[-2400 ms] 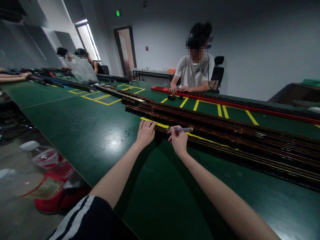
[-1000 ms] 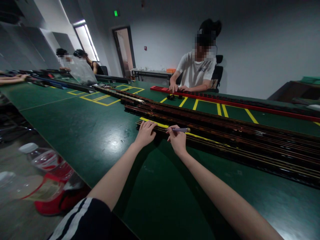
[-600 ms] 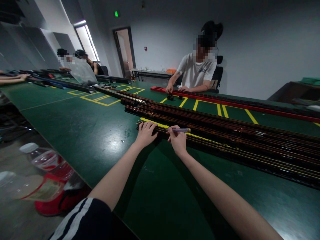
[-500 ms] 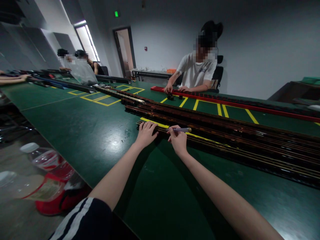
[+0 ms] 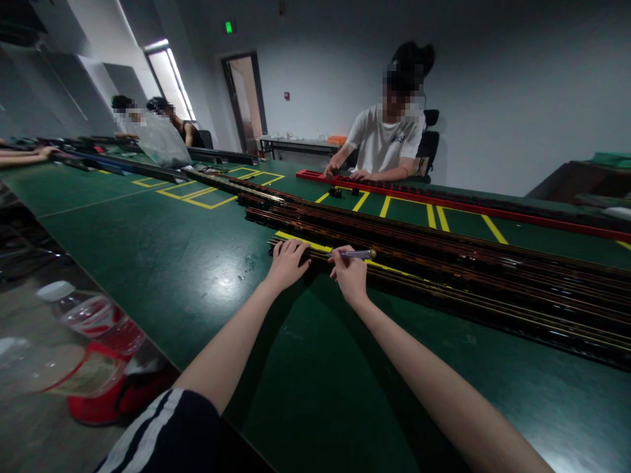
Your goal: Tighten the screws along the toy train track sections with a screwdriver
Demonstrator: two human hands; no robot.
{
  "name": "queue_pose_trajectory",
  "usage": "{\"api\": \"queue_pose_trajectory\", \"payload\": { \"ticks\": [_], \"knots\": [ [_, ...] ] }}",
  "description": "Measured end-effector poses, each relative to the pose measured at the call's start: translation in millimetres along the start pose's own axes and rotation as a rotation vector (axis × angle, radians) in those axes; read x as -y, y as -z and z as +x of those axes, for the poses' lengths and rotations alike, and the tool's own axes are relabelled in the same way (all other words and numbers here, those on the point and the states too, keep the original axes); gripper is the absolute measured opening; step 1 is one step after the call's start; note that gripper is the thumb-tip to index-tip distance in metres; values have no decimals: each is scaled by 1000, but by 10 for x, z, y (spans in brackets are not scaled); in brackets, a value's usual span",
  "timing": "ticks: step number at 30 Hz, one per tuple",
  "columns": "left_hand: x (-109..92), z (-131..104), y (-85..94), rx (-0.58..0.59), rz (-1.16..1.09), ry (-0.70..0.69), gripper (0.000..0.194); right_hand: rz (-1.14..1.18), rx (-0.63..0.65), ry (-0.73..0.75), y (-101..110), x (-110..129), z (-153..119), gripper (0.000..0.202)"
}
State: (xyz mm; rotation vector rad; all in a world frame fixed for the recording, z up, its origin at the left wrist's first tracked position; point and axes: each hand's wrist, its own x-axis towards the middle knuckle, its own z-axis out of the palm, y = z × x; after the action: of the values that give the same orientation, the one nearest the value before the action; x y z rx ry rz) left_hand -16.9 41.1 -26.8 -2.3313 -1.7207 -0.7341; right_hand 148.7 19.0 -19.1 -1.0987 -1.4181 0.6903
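My left hand (image 5: 288, 264) lies with fingers spread over the left end of a long dark rail (image 5: 424, 286), the one nearest me. In my right hand (image 5: 349, 272) is a pen (image 5: 359, 254), gripped in a writing hold, with its capped-looking rear end pointing right. The pen's front end is close to the rail, just right of my left hand; whether it touches cannot be made out. Yellow tape (image 5: 305, 242) runs along the green table behind the near rail. Beyond it, more long dark rails (image 5: 468, 263) with shiny edges lie side by side, stretching to the right.
Across the green table (image 5: 187, 256), a person in a white shirt (image 5: 389, 144) handles small black parts (image 5: 336, 192) by a red rail (image 5: 468, 205). A plastic bag (image 5: 165, 143) stands at the far left. Bottles (image 5: 93, 315) are below the table's left edge.
My hands and the pen stay almost in place. The person opposite has lifted a hand slightly from the small black parts. The view has shifted very slightly.
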Motion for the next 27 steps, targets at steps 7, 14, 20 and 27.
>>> {"api": "queue_pose_trajectory", "payload": {
  "ticks": [7, 14, 20, 27],
  "knots": [
    [7, 7, -14, -9, -3, 6, 35, 37, 45, -9, 26, -17, 33, 28],
    [-6, 11, 5, 8, 2, 5, 36, 53, 54, -5, 37, -2, 24, 27],
    [-19, 9, 9, -13, 44, 0, 34, 39, 43, 4, 26, -19, 34, 28],
    [-34, 3, 22, -26, 62, -20, 35, 5, 27, 5, 27, -10, 25, 29]
  ]
}}
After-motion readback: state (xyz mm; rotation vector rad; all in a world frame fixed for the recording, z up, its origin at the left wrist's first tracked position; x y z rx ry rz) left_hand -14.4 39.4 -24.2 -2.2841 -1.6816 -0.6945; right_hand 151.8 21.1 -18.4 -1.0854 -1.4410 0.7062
